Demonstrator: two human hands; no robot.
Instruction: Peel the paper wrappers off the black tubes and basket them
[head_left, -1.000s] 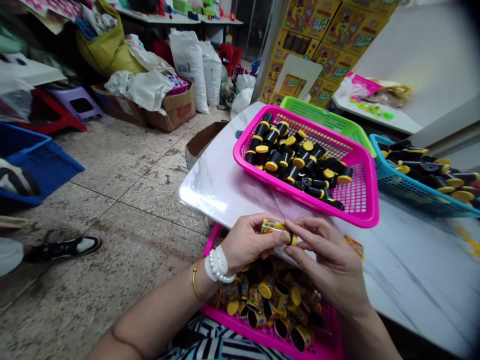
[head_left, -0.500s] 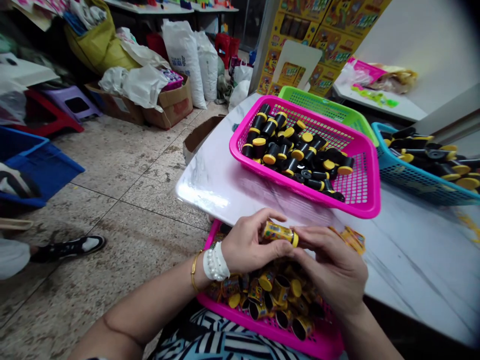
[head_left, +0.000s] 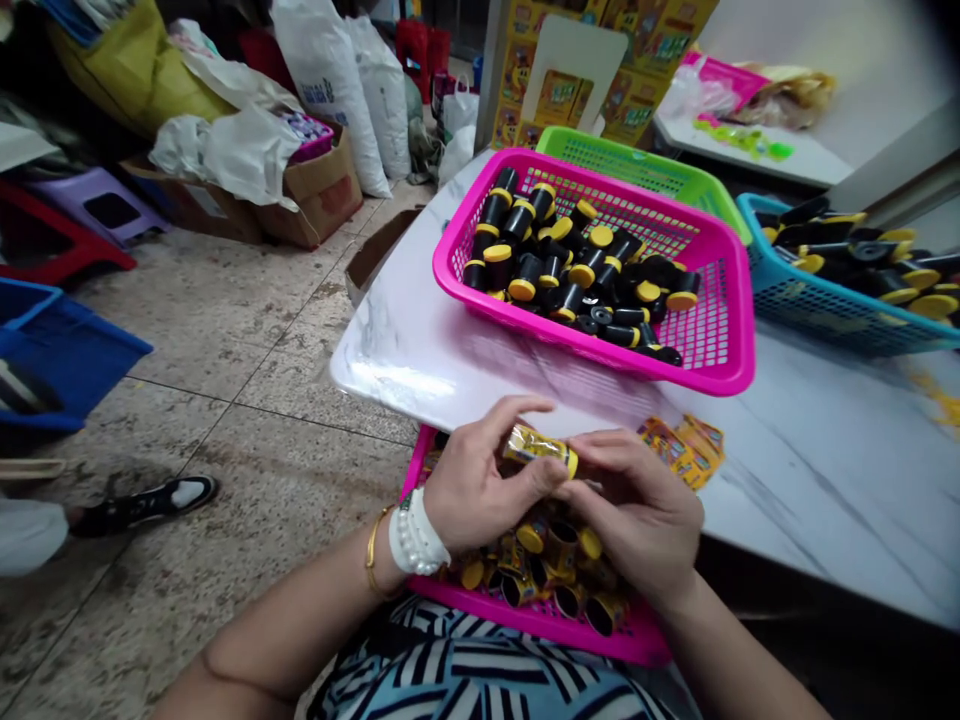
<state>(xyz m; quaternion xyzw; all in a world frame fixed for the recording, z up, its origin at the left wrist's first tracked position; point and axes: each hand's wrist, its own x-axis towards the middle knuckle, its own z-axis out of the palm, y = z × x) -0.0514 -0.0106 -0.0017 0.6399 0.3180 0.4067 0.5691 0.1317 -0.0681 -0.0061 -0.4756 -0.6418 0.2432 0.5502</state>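
Both my hands hold a small cylinder in a shiny yellow printed wrapper (head_left: pixel 534 449) above the lap, with its yellow cap end pointing right. My left hand (head_left: pixel 484 485) grips it from the left, and my right hand (head_left: pixel 634 505) pinches the capped end. Beneath them, a pink plastic basket (head_left: pixel 525 615) holds a pile of yellow labelled containers (head_left: pixel 559 560). A small heap of loose printed labels (head_left: pixel 682 450) lies on the marble table (head_left: pixel 825 500) just beyond my right hand. Another pink basket (head_left: pixel 555 345) on the table holds several black cylinders with yellow caps (head_left: pixel 570 270).
A teal basket (head_left: pixel 825 325) of black-and-yellow cylinders sits at the right, and a green basket (head_left: pixel 637 165) sits behind the pink one. Tiled floor lies left of the table, with a person's black shoe (head_left: pixel 142 505), a blue crate (head_left: pixel 60 365), sacks and cardboard boxes.
The whole view has shifted up and left. The held cylinder now tilts slightly and its wrapper looks crinkled. The heap of loose labels on the table looks larger.
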